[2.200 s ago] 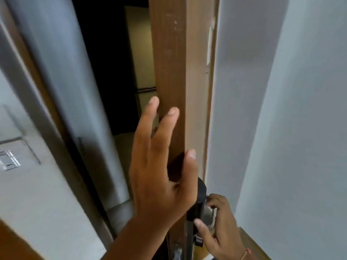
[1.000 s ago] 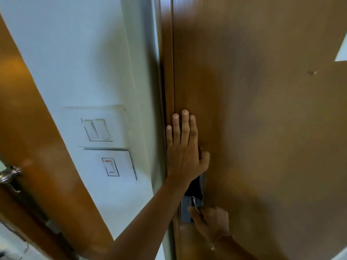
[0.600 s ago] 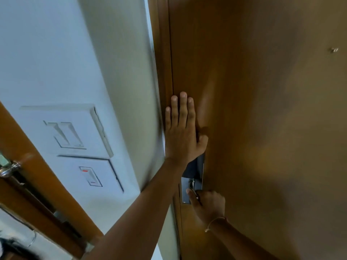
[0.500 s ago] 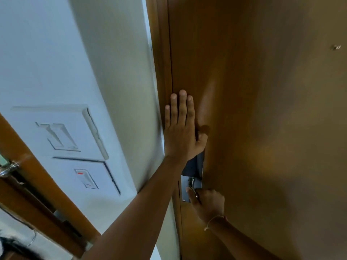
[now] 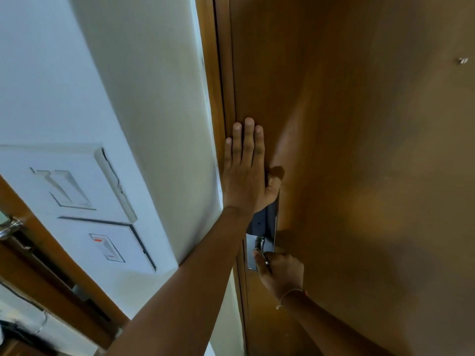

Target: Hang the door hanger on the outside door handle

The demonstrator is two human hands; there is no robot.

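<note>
Hands first: your left hand [image 5: 245, 173] is spread flat, fingers straight and together, palm pressed on the brown door [image 5: 359, 150] right along its edge by the frame [image 5: 217, 73]. Just below that hand there's a dark lock body [image 5: 262, 222], and under it a silver plate [image 5: 250, 253] with the door handle [image 5: 259, 244] poking out. Your right hand [image 5: 281, 274] is curled closed around the handle's lever, knuckles facing you, a thin string bracelet [image 5: 289, 295] on the wrist. Most of the handle is hidden under that grip, so only its neck near the plate shows.

Door hanger: you can't see it anywhere around the handle, honestly can't tell where it is from this angle.

Left of the door frame is a white wall [image 5: 144, 98], and further left of the door a switch panel [image 5: 66, 186] with a smaller switch [image 5: 106, 246] under it showing a red mark. Past those, far from the door, another brown door [image 5: 51, 278] with a metal lever [image 5: 10, 227].
</note>
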